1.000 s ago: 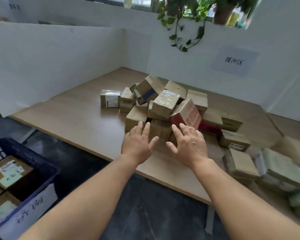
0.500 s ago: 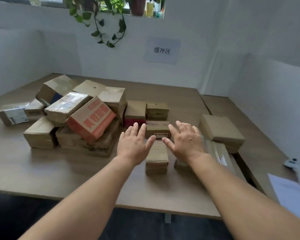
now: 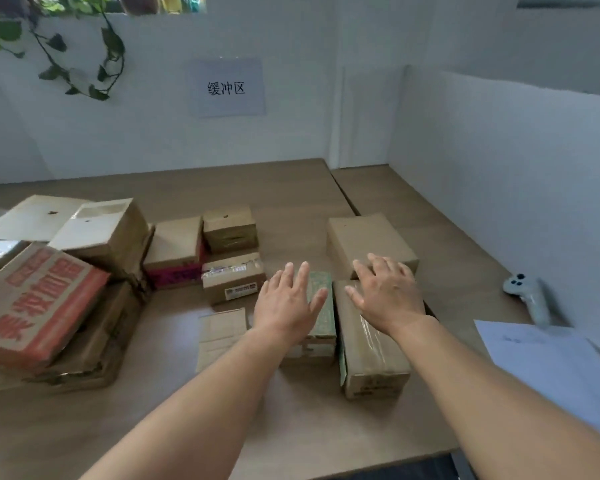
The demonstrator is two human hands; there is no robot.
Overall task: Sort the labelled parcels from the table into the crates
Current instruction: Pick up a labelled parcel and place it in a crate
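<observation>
The left hand (image 3: pixel 286 303) is flat and spread out, holding nothing. It floats over a small box with a green top (image 3: pixel 321 306). The right hand (image 3: pixel 385 294) is spread out too and holds nothing. It is over the far end of a long brown box (image 3: pixel 369 351), which has shiny tape along its top. I cannot tell if either hand touches a box yet.

I think the next job is to pick one box. It would be good to put a hand on each side, lift it straight up, and turn it to read the label. No crate shows here, so the person will have to turn to find it.

All the boxes sit on the wooden desk (image 3: pixel 291 427). They are cardboard, with square corners. A flat square box (image 3: pixel 368 242) sits just behind the right hand. On the left is a messy pile with a big box with red writing (image 3: pixel 39 303). Those look bent and soft. A white sheet of paper (image 3: pixel 551 368) lies on the right.
</observation>
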